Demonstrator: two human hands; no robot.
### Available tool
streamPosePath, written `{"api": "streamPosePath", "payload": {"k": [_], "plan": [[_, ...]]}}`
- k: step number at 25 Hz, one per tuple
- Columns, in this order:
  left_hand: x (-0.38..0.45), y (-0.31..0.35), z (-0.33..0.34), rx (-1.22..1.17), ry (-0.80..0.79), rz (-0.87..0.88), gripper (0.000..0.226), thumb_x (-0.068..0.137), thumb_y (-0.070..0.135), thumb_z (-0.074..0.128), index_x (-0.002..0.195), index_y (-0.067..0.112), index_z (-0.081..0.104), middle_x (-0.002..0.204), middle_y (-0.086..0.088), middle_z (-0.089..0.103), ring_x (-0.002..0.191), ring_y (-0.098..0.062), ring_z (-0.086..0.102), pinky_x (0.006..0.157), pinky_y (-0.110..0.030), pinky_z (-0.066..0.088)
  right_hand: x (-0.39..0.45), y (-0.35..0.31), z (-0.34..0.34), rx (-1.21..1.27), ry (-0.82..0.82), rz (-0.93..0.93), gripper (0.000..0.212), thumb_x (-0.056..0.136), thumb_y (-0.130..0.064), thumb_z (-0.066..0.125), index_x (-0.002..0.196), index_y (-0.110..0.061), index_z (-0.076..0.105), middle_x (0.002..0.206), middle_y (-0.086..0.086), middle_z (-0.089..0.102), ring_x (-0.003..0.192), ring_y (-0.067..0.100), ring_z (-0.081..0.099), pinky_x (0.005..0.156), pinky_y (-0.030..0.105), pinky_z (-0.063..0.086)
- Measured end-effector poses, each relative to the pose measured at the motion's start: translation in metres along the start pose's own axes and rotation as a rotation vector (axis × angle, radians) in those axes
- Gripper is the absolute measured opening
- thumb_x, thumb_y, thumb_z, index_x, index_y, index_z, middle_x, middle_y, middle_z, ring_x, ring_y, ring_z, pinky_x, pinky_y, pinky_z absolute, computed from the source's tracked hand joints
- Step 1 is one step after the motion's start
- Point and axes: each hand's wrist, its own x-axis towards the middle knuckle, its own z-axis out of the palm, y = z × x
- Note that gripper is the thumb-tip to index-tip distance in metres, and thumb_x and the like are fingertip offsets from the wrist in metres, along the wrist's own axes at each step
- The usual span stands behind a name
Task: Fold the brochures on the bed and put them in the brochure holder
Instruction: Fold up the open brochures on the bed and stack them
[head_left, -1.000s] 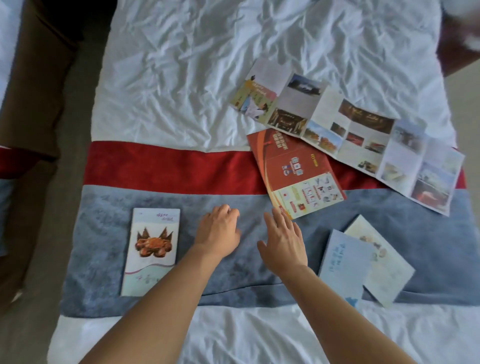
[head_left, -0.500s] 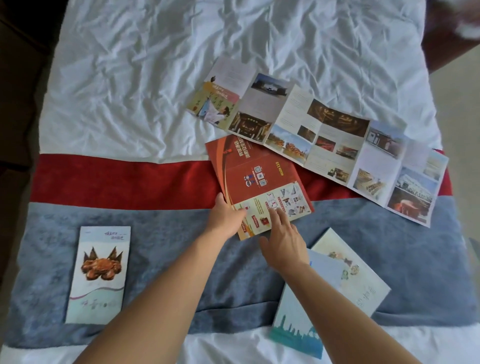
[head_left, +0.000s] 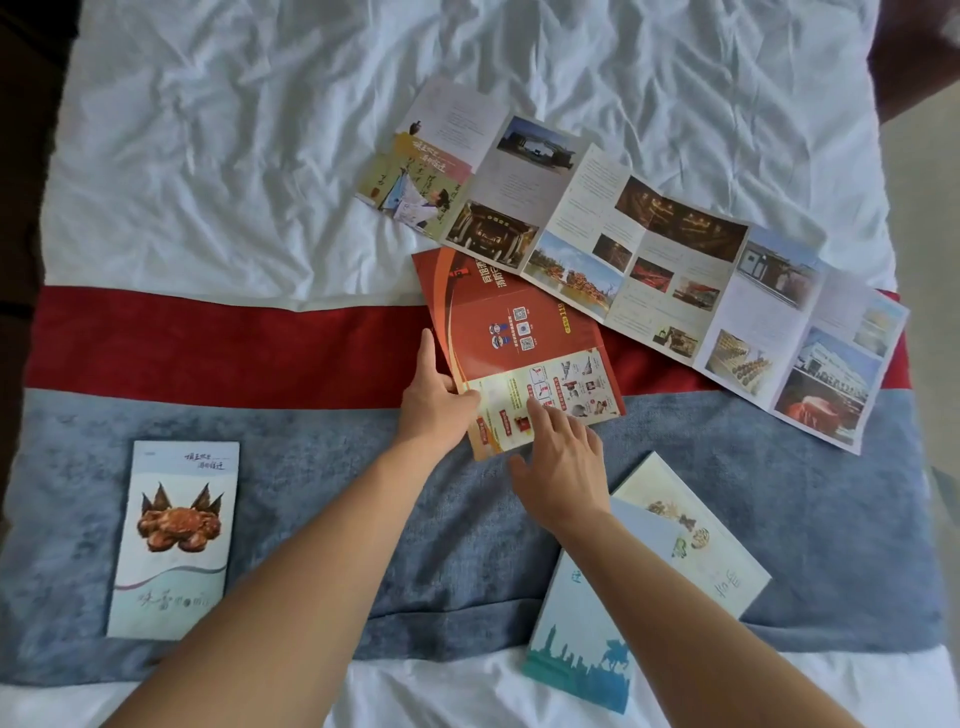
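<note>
**Both hands on the red brochure**

We see the left hand (head_left: 434, 402) gripping the left edge of the red brochure (head_left: 519, 343), thumb on top of the page near its lower left, index finger stretched up along the edge, other fingers hidden under the paper. The right hand (head_left: 563, 462) is mostly open, fingers fairly straight, fingertips pressing the brochure's lower pale panel; it holds nothing.

The red brochure lies tilted across the red stripe (head_left: 208, 348) and grey band (head_left: 311, 467) of the bed runner, its top right corner tucked under the long unfolded photo brochure (head_left: 649, 249), which runs diagonally toward the right edge of the bed (head_left: 234, 130).

A folded crab brochure (head_left: 174, 540) lies flat on the grey band, well apart on the left. A blue skyline brochure (head_left: 587, 639) overlaps a pale cream brochure (head_left: 696, 535) at lower right, partly under the right forearm. We can't spot a brochure holder.
</note>
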Motion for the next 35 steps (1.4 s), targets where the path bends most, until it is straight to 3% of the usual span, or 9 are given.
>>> {"api": "streamPosePath", "payload": {"k": [5, 9, 13, 17, 20, 24, 27, 30, 35], "plan": [[-0.001, -0.010, -0.019, 0.009, 0.122, -0.014, 0.083, 0.093, 0.005, 0.049, 0.154, 0.043, 0.007, 0.095, 0.006, 0.062, 0.076, -0.008, 0.064, 0.044, -0.010, 0.041, 0.013, -0.011, -0.013, 0.138, 0.172, 0.133, 0.069, 0.092, -0.038, 0.054, 0.151, -0.016, 0.025, 0.158, 0.010, 0.029, 0.146, 0.029, 0.023, 0.119, 0.049, 0.021], [-0.002, -0.032, -0.050, -0.047, 0.160, -0.062, 0.084, 0.094, 0.007, 0.050, 0.154, 0.048, 0.007, 0.087, 0.001, 0.064, 0.070, -0.007, 0.065, 0.044, -0.013, 0.043, 0.025, -0.019, -0.018, 0.380, 0.082, 0.332, 0.072, 0.096, -0.042, 0.049, 0.156, -0.017, 0.017, 0.154, 0.009, 0.039, 0.138, 0.030, 0.038, 0.111, 0.051, 0.035], [-0.002, -0.050, -0.069, -0.049, 0.191, -0.027, 0.083, 0.094, 0.006, 0.050, 0.154, 0.046, 0.009, 0.097, -0.003, 0.064, 0.082, -0.016, 0.068, 0.055, -0.023, 0.052, 0.028, -0.044, -0.013, 0.639, 0.021, 0.484, 0.071, 0.092, -0.017, 0.051, 0.155, -0.018, 0.019, 0.131, 0.006, 0.060, 0.119, 0.027, 0.058, 0.097, 0.046, 0.051], [-0.005, -0.062, -0.081, 0.249, 0.208, 0.043, 0.074, 0.087, 0.013, 0.067, 0.150, 0.030, 0.033, 0.117, -0.002, 0.047, 0.104, -0.022, 0.058, 0.080, -0.035, 0.057, 0.024, -0.066, -0.009, 0.663, 0.082, 0.468, 0.027, 0.083, -0.008, 0.045, 0.107, -0.019, 0.053, 0.089, -0.008, 0.063, 0.091, 0.021, 0.065, 0.066, 0.031, 0.051], [-0.011, -0.066, -0.081, 0.560, 0.214, 0.159, 0.076, 0.079, 0.022, 0.077, 0.145, 0.014, 0.040, 0.144, -0.017, 0.033, 0.133, -0.036, 0.039, 0.102, -0.042, 0.046, 0.021, -0.075, -0.010, 0.673, 0.102, 0.414, 0.013, 0.078, -0.008, 0.040, 0.080, -0.017, 0.049, 0.085, -0.001, 0.063, 0.080, 0.023, 0.060, 0.071, 0.047, 0.053], [-0.017, -0.056, -0.079, 0.750, 0.155, 0.522, 0.080, 0.079, 0.019, 0.077, 0.148, 0.013, 0.039, 0.157, -0.021, 0.026, 0.146, -0.038, 0.023, 0.118, -0.050, 0.026, 0.016, -0.080, -0.012, 0.556, 0.180, 0.242, 0.013, 0.068, -0.012, 0.037, 0.073, -0.020, 0.046, 0.084, -0.005, 0.053, 0.079, 0.024, 0.050, 0.075, 0.047, 0.048], [-0.020, -0.047, -0.075, 0.704, 0.217, 0.665, 0.046, 0.082, 0.006, 0.071, 0.126, 0.016, 0.065, 0.122, -0.006, 0.063, 0.118, -0.028, 0.057, 0.107, -0.040, 0.039, 0.013, -0.083, -0.011, 0.548, 0.278, 0.209, 0.012, 0.071, -0.011, 0.040, 0.078, -0.017, 0.048, 0.093, -0.003, 0.051, 0.087, 0.026, 0.047, 0.080, 0.050, 0.045], [-0.024, -0.040, -0.077, 0.602, 0.286, 0.699, 0.016, 0.089, 0.009, 0.064, 0.101, 0.014, 0.074, 0.086, 0.001, 0.069, 0.079, -0.022, 0.064, 0.083, -0.036, 0.047, 0.013, -0.085, -0.012, 0.584, 0.390, 0.212, 0.037, 0.081, -0.013, 0.054, 0.118, -0.020, 0.052, 0.121, -0.001, 0.053, 0.110, 0.022, 0.048, 0.094, 0.047, 0.044], [-0.029, -0.035, -0.088, 0.429, 0.322, 0.495, 0.013, 0.088, 0.017, 0.057, 0.088, 0.009, 0.066, 0.086, -0.006, 0.073, 0.066, -0.026, 0.067, 0.046, -0.036, 0.053, 0.012, -0.084, -0.013, 0.600, 0.195, 0.291, 0.079, 0.087, -0.025, 0.060, 0.155, -0.028, 0.019, 0.154, -0.001, 0.034, 0.136, 0.022, 0.039, 0.104, 0.042, 0.041]]}}
